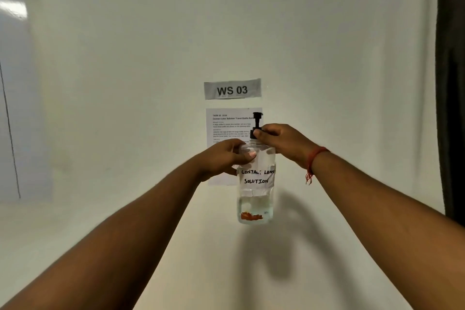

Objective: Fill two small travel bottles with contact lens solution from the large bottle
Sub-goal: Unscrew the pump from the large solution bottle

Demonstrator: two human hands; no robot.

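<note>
Holding large bottle (256, 184) upright in mid-air before the wall | left hand (224, 156) wraps its shoulder, right hand (279, 139) fingers pinch black pump collar (254, 132) | risk: collar frees abruptly, bottle tips, solution spills | travel bottles not in view

The large bottle (255, 184) was held upright in front of the wall (125, 58), with the left hand (224, 157) wrapped round its shoulder from the left and the right hand (279, 139) pinching the pump cap (256, 123) on top from the right. Behind the bottle and both hands, the task sheet (229, 128) was on the wall, with the "WS 03" sign (232, 89) directly above it. Far to the left hung another sheet (15, 83), and a curtain (451, 83) ran down the right edge.
</note>
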